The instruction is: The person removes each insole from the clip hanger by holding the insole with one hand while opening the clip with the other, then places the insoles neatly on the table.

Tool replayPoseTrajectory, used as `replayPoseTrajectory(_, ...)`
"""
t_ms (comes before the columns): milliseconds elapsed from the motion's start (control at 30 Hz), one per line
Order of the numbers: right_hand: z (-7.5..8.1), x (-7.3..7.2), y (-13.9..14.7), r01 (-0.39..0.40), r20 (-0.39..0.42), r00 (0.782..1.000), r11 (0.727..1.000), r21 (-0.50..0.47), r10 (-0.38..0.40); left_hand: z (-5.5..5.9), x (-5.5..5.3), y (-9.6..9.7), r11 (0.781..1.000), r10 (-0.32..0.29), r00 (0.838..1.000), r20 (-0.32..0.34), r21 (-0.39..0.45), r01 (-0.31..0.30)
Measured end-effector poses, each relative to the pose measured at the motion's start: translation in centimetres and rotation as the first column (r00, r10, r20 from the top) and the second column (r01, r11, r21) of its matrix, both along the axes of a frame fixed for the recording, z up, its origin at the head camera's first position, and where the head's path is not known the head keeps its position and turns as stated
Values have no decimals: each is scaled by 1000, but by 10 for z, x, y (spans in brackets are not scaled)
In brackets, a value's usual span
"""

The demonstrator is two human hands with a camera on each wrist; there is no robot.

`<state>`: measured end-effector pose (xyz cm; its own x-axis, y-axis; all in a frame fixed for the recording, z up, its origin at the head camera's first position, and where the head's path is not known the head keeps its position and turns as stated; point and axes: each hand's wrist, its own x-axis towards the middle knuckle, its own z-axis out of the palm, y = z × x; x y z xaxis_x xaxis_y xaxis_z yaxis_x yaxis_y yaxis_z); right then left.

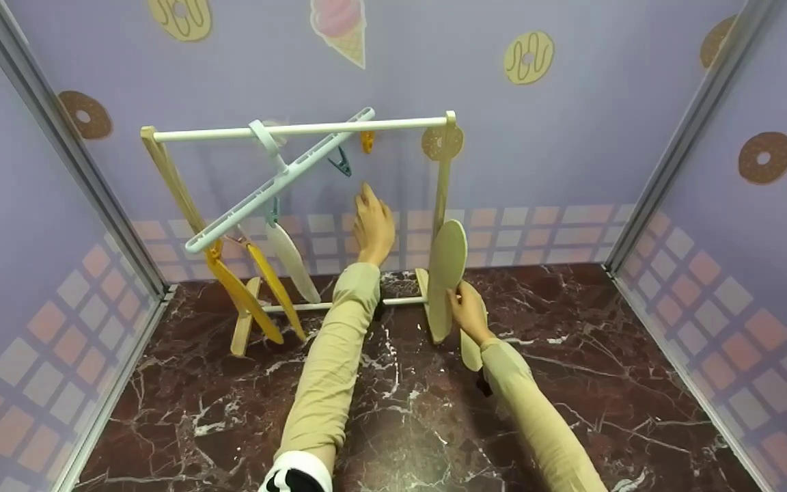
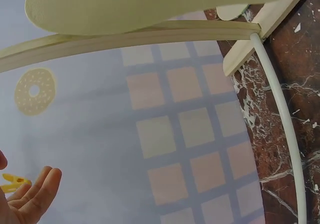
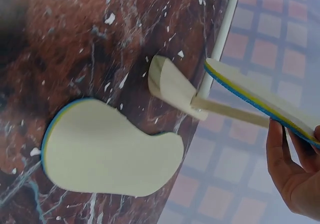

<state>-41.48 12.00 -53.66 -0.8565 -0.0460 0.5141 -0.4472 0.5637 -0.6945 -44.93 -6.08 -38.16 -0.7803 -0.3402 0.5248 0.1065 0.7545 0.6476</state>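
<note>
My right hand [image 1: 468, 313] pinches a pale insole [image 1: 449, 270] at its edge, upright in front of the rack's right post. In the right wrist view its blue and yellow layered edge shows. A second insole [image 3: 110, 149] lies flat on the tabletop, partly behind the right hand in the head view. My left hand [image 1: 374, 227] is raised with nothing held, fingers extended up below a yellow clip [image 1: 367, 141] and a teal clip [image 1: 341, 162]. Both clips hang from a light blue hanger [image 1: 284, 178]. At its other end hang two yellow insoles [image 1: 276, 290] and a pale one [image 1: 291, 263].
A wooden rack with a white top bar [image 1: 223, 133] carries the slanted hanger. Its right post [image 1: 443, 184] stands beside the held insole, and a low white bar [image 1: 404, 301] joins its feet. Printed walls enclose the dark marbled tabletop [image 1: 393, 424].
</note>
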Motion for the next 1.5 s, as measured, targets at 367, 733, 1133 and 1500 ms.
replayPoseTrajectory(367, 2, -2, 16, 16, 38, 999, 999, -42, -15, -9, 1, -10, 1000, 14, 1000, 25, 6, -14)
replayPoseTrajectory(733, 1, -3, 28, 54, 21, 998, 997, -54, -53, -20, 6, -16, 1000, 20, 1000, 6, -9, -20)
replayPoseTrajectory(1133, -1, -4, 42, 125, 63, 990, 992, -1, -124, -29, 14, -23, 1000, 6, 1000, 15, -26, -6)
replayPoseTrajectory(1500, -1, -4, 50, 129, 165, 979, 990, -55, -118, -42, 18, -32, 1000, -4, 1000, 28, -30, 5)
